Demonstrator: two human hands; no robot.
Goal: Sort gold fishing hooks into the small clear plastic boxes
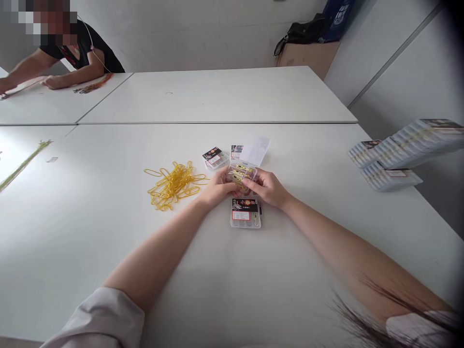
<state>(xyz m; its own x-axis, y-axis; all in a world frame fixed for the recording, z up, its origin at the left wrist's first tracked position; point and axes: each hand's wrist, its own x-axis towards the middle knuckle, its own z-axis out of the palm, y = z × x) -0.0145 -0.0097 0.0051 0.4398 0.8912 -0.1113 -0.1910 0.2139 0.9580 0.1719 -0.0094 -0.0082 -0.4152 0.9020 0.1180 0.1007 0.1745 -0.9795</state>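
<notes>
- Clear, compartmented plastic case [239,174] with small yellow pieces inside is held between both hands, ahead of the person at about mid-table; whether its base is rested on the white tabletop [188,280] cannot be told.
- Its left side and near left corner are gripped by the left hand [216,187], with the thumb laid along the near edge.
- Its right side is clasped by the right hand [270,187], with the thumb brought over the near right part of the tray.
- From the left hand, the case is found just to the right; from the right hand, just to the left. Both hands are in contact with it, so neither is nearer.
- Which side of the tray is longer cannot be told, since its near edge is partly covered by fingers. A raised, translucent flat lid [255,151] is angled away from the person and slightly rightward.
- Tangled yellow cord loops [174,186] are spread left of the left hand, well apart from the right; one loop is stretched towards the left hand.
- A closed clear plastic case with a black-and-white label [245,215] is placed just on the near side of the held case.
- Further labelled clear cases [216,157] are set just beyond the left hand.
</notes>
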